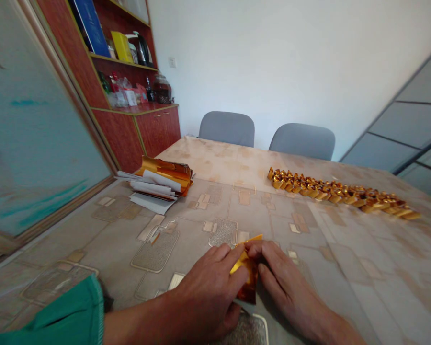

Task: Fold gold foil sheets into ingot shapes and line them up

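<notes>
A small sheet of shiny gold foil paper (249, 278), partly folded, is between my two hands just above or on the tabletop. My left hand (215, 278) grips its left side, with the thumb lying across the gold face. At the upper right edge, my right hand (278, 270) pinches the paper between curled fingers and thumb. Part of the sheet is hidden behind my fingers. Further back on the right lie rows of folded gold paper pieces (330, 189), set tightly side by side. At the back left rests a loose stack of gold paper sheets (161, 179) with pale backs.
A patterned cloth covers the table (201, 211). Behind its far edge stand two grey chairs, the left chair (226, 128) and the right chair (301, 140). A reddish wooden cabinet (154, 129) with bottles and a kettle is at the left, beside a glass panel (32, 120).
</notes>
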`<state>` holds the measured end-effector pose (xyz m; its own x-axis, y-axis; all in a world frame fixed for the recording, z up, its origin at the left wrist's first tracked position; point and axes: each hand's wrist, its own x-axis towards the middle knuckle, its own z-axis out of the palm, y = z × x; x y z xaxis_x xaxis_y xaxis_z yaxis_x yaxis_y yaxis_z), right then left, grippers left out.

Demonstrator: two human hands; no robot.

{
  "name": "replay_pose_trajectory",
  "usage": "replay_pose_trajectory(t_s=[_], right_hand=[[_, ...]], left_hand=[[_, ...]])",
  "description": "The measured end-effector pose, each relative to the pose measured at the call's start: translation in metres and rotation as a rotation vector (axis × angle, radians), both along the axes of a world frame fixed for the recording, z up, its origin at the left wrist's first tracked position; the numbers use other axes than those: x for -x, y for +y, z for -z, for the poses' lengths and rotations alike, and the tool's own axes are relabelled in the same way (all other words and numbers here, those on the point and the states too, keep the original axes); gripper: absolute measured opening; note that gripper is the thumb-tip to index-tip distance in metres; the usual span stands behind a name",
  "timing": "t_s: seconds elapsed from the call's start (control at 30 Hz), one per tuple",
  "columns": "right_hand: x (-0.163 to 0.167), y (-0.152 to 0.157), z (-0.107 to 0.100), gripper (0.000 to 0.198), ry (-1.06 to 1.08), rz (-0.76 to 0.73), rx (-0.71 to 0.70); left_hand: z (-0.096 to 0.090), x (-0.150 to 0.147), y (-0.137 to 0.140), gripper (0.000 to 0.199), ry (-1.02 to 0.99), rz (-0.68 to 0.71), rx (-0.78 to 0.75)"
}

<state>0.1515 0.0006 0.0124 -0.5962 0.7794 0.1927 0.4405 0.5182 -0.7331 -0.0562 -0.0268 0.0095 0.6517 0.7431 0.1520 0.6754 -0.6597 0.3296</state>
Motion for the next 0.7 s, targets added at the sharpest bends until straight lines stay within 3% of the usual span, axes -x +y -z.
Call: replay_pose_trajectory(t_s=[0.2, 0.5, 0.6, 0.7], right_hand=[[0.002, 0.0, 0.003, 0.025, -0.054, 0.017, -0.036], [-0.015, 0.02, 0.008, 0.034, -0.274, 0.204, -0.216], [-0.016, 0.019, 0.002, 0.033, -0.253, 0.143, -0.264], [-0.012, 0.012, -0.006, 0.035, -0.171, -0.049, -0.241]], left_hand=[[-0.004, -0.001, 0.003, 0.03, 0.067, -0.022, 0.027], [-0.008, 0.002, 0.006, 0.029, 0.135, -0.006, -0.016], [-0.001, 0.004, 0.01, 0.023, 0.141, 0.022, -0.073], [0.003, 0.007, 0.019, 0.012, 0.102, 0.063, -0.142]])
